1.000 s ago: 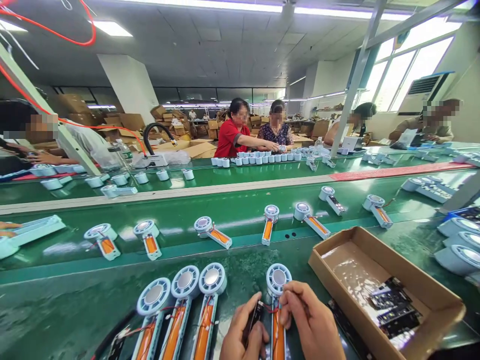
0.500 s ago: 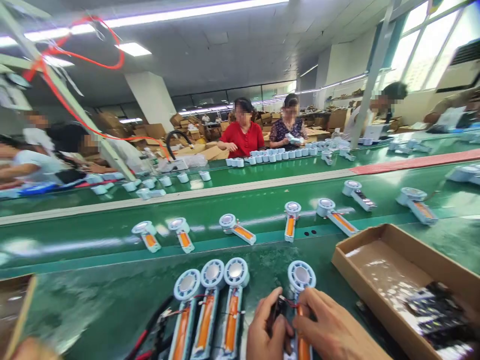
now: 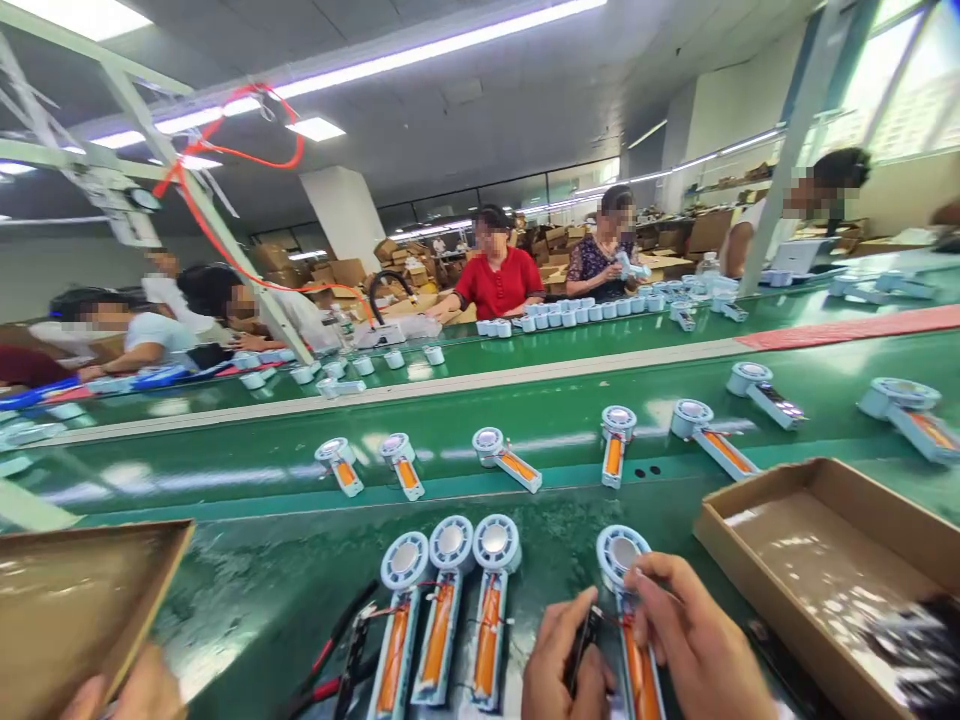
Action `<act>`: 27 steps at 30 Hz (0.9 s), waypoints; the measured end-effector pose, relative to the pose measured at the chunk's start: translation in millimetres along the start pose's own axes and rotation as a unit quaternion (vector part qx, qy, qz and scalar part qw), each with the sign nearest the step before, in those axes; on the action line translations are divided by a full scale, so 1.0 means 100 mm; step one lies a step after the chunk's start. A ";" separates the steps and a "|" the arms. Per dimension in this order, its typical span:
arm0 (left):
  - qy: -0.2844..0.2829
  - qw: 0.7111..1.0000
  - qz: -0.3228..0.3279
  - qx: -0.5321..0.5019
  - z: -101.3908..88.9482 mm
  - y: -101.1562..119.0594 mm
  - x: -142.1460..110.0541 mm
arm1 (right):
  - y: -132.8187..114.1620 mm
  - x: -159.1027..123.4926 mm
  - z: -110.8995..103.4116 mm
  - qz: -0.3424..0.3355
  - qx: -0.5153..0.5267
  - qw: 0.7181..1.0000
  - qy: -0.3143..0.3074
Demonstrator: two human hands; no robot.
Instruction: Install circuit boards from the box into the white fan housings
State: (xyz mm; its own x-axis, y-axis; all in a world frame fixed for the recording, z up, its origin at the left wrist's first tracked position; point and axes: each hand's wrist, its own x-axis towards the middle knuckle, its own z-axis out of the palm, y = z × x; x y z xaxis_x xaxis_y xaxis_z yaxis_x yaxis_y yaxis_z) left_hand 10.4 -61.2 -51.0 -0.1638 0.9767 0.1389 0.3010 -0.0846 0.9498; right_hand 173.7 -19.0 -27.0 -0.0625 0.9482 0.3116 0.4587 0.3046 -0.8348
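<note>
A light-blue fan-like unit (image 3: 622,548) with a round silver-centred head lies before me, an orange battery (image 3: 640,665) in its open handle. Left of this handle, my left hand (image 3: 566,660) is closed on a narrow black circuit board (image 3: 583,640), held between thumb and fingers. My right hand (image 3: 697,635) bends over the neck of the unit with thumb and forefinger pinched together; what lies between the fingertips is too small to make out. Thin wires show near the fingers. To the left, three similar units (image 3: 451,540) rest side by side, with orange batteries and loose wires.
A cardboard box (image 3: 817,480) with black circuit boards stands at right. At lower left another person's hand (image 3: 150,685) is at a second cardboard box (image 3: 97,540). More units (image 3: 619,420) lie along the green conveyor (image 3: 262,480). Co-workers sit across the line. Black and red cables (image 3: 322,660) lie at left.
My view has turned left, so the bench has shifted rightward in the picture. The second box and another person's hand have come into view at lower left. Both my hands stay at the same unit.
</note>
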 end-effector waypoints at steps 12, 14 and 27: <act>-0.010 1.000 0.006 -0.027 0.00 -0.17 0.01 | -0.18 -0.04 0.04 -0.188 -0.108 0.976 -0.024; 0.012 0.999 0.031 0.001 0.02 -0.17 0.00 | -0.16 -0.05 0.06 -0.191 -0.122 0.973 -0.041; 0.060 0.988 0.136 0.051 0.13 -0.25 -0.03 | -0.06 -0.04 0.11 -0.242 -0.135 0.958 -0.069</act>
State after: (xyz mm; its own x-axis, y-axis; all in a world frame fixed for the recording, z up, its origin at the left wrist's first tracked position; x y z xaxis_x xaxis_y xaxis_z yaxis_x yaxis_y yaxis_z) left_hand 15.6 -59.2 -78.8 -0.1728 0.8898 0.4224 0.4417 -0.3133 0.8407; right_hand 160.9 -24.0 -28.2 -0.4336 0.7111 0.5535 0.5588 0.6940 -0.4539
